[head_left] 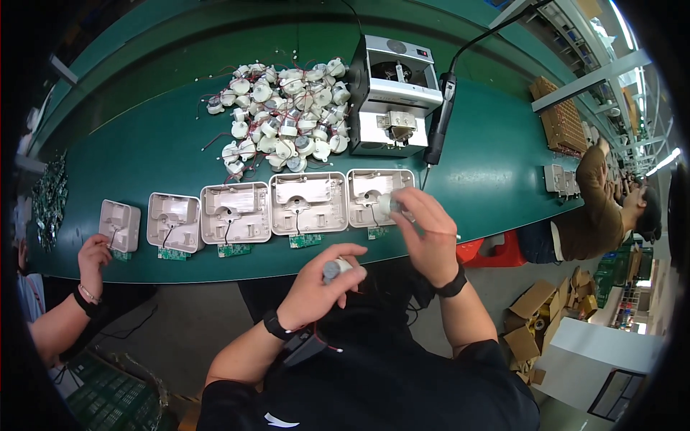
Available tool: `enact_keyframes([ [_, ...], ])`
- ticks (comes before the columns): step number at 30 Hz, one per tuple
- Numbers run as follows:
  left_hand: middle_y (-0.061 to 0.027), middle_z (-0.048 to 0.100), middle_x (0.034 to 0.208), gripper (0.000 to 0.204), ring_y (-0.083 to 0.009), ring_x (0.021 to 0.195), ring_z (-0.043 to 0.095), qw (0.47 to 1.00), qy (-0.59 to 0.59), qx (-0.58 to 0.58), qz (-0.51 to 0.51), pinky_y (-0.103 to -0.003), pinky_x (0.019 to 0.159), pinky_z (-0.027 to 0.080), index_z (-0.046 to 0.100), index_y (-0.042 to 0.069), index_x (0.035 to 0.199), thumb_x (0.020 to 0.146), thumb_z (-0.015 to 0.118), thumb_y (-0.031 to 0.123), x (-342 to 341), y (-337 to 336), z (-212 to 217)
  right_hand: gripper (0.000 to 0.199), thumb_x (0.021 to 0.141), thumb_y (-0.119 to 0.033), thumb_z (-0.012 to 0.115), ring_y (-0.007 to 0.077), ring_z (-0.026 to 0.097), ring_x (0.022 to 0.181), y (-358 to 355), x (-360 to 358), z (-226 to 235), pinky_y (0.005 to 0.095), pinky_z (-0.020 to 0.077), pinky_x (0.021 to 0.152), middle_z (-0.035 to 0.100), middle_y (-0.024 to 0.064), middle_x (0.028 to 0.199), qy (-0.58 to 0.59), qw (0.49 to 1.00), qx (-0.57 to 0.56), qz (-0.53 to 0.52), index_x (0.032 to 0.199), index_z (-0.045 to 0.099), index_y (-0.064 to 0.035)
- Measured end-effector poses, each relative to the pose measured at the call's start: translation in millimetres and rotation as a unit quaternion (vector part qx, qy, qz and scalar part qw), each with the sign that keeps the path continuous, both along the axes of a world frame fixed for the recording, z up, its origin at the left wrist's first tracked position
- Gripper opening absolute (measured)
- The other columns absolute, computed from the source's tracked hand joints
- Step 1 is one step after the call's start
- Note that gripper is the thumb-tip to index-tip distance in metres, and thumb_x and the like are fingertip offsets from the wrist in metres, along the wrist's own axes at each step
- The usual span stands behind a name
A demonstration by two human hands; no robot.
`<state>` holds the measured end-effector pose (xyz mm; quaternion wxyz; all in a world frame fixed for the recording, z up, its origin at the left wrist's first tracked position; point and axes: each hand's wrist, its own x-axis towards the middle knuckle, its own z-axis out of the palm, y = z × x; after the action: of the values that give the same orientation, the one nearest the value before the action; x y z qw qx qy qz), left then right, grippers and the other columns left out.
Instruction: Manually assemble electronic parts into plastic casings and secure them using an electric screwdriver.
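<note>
My left hand [310,293] is closed around a small motor [333,271] with a grey end and a white body, close in front of me. A thin wire with a white plug hangs below that wrist. Pinched in the fingers of my right hand [431,241] is another small white motor [388,205], over the right part of the rightmost white plastic housing [361,184]. Whether this motor touches the housing, I cannot tell. The housing lies open side up, and a green circuit board [376,233] on a dark wire sticks out at its near edge.
More open housings [307,194] stand in a row to the left. Behind them is a heap of wired motors [287,108]. A screw-feeding machine [397,100] and a hanging electric screwdriver [443,108] stand behind the row. A co-worker's hand [93,257] touches the leftmost housing [121,223].
</note>
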<state>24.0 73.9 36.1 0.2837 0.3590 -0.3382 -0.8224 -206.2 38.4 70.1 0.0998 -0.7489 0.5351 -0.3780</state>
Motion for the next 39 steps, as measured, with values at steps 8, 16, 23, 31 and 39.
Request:
enact_keyframes([
  [8, -0.0249, 0.068, 0.102, 0.071, -0.0421, 0.098, 0.068, 0.895, -0.266, -0.345, -0.093, -0.049, 0.080, 0.055, 0.037, 0.006, 0.152, 0.091, 0.068, 0.023, -39, -25, -6, 0.034, 0.081, 0.003, 0.075, 0.0244, 0.068, 0.086, -8, -12, -22, 0.0332, 0.0545, 0.080, 0.070, 0.0133, 0.103, -0.052, 0.995, 0.087, -0.019, 0.114, 0.066, -0.0005],
  [16, -0.0291, 0.069, 0.098, 0.060, -0.0484, 0.088, 0.067, 0.858, -0.336, -0.379, -0.085, -0.055, 0.080, 0.054, 0.042, 0.005, 0.144, 0.090, 0.065, 0.019, -49, -30, -23, 0.032, 0.081, 0.003, 0.075, 0.0254, 0.068, 0.085, -8, -15, -30, 0.0340, 0.0548, 0.077, 0.070, 0.0131, 0.100, -0.044, 0.995, 0.093, 0.010, 0.112, 0.066, -0.0007],
  [23, -0.0268, 0.068, 0.083, 0.054, -0.0477, 0.083, 0.066, 0.863, -0.338, -0.373, -0.044, -0.053, 0.076, 0.052, 0.047, 0.005, 0.138, 0.089, 0.065, 0.018, -54, -27, -21, 0.031, 0.076, 0.005, 0.073, 0.0301, 0.067, 0.088, -25, -13, -27, 0.0366, 0.0556, 0.076, 0.068, 0.0117, 0.102, 0.047, 0.990, 0.009, 0.129, 0.105, 0.064, -0.0021],
  [31, -0.0273, 0.070, 0.096, 0.053, -0.0474, 0.086, 0.067, 0.862, -0.343, -0.367, -0.063, -0.056, 0.077, 0.054, 0.046, 0.004, 0.137, 0.090, 0.064, 0.020, -53, -28, -18, 0.034, 0.069, 0.001, 0.072, 0.0282, 0.065, 0.096, -34, -8, -28, 0.0376, 0.0556, 0.075, 0.065, 0.0086, 0.106, 0.174, 0.969, -0.007, 0.175, 0.102, 0.064, -0.0045],
  [39, -0.0242, 0.071, 0.095, 0.047, -0.0387, 0.083, 0.071, 0.870, -0.298, -0.394, 0.008, -0.049, 0.074, 0.056, 0.046, 0.004, 0.135, 0.094, 0.063, 0.020, -41, -22, -20, 0.039, 0.070, 0.002, 0.070, 0.0285, 0.064, 0.094, -32, -10, -27, 0.0381, 0.0553, 0.076, 0.064, 0.0075, 0.105, 0.183, 0.972, 0.006, 0.146, 0.108, 0.066, -0.0061],
])
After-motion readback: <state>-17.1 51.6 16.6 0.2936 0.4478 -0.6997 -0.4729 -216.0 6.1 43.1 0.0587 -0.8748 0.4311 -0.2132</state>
